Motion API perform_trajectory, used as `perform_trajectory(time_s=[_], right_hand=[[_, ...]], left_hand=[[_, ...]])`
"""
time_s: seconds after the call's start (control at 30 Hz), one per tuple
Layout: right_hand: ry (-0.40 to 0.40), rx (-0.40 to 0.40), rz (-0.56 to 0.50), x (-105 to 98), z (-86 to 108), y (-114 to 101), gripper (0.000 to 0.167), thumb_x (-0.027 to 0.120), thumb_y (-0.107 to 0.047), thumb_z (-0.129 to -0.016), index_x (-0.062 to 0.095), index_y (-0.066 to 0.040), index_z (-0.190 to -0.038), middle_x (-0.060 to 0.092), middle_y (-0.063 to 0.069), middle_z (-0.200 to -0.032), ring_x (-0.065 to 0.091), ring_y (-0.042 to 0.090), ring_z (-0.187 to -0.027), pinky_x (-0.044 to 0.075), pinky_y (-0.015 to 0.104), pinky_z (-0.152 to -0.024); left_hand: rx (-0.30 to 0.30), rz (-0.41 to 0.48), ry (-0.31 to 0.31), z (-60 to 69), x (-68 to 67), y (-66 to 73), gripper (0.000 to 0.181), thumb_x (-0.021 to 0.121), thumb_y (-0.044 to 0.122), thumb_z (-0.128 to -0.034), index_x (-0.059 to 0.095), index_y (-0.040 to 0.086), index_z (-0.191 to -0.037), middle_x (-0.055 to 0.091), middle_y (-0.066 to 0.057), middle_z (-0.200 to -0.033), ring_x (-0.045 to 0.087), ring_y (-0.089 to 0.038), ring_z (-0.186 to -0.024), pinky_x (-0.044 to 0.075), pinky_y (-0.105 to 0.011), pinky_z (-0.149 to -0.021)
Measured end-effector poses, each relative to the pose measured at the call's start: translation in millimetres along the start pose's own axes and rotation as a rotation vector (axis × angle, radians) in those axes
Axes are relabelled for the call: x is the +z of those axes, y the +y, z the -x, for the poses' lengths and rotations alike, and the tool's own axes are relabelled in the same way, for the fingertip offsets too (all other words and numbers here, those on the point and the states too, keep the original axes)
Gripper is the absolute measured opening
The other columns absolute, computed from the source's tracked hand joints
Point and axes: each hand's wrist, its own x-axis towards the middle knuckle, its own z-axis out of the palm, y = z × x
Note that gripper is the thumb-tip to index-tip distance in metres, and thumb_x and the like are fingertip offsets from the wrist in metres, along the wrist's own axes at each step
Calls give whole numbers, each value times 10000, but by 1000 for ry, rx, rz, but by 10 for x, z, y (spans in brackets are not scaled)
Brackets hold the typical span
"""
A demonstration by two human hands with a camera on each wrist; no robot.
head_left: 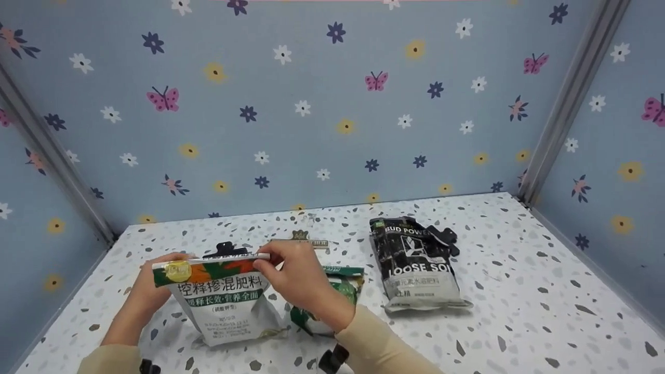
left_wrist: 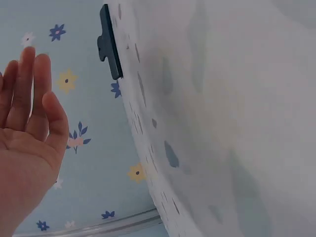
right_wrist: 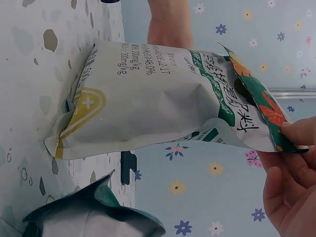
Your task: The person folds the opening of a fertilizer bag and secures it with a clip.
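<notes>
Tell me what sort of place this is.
Probably a small booth set up for tabletop work: patterned walls enclose the speckled table at the back and both sides, and metal strips run up the two visible corners.

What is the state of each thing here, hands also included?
White fertilizer bag: standing, top held.
Loose Soil bag: lying down.
Green bag: partly hidden, closure unclear.
Black clip: unattached, behind fertilizer bag.
Other black clip: at soil bag, attachment unclear.
Right hand: pinching fertilizer bag's edge.
Left hand: holding nothing visible.
</notes>
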Motion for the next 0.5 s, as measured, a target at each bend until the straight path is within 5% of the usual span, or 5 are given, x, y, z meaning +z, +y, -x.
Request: perform_trajectory(time_s=[0.17, 0.4, 0.5], right_hand=[[-28, 5, 7, 18, 4, -49, 123, 712, -56, -916, 719, -62, -1039, 695, -32, -844, 593, -34, -705, 490, 144, -592], [-40, -34, 65, -51, -11, -73, 96, 713, -80, -927, 732, -78, -1021, 709, -30, -894, 607, -30, -739, 488, 136, -654], [-40, -26, 92, -94, 10, -69, 87, 718, -91, -925, 732, -94, -1011, 710, -41, -897, 612, -26, -742, 489, 147, -654]], left_hand=[[76, -59, -14, -188, 104, 96, 418, 542, 300, -1043, 598, -56, -1255, 628, -230, -1206, 599, -311, -1034, 523, -391, -866], [153, -394, -106, -626, 263, 8, 497, 581, 301, -1015, 519, -23, -1387, 497, -300, -1380, 448, -496, -1263, 346, -679, -1018], [265, -490, -141, -764, 401, -23, 530, 664, 258, -959, 530, -50, -1369, 483, -333, -1382, 432, -533, -1273, 321, -694, -1025]])
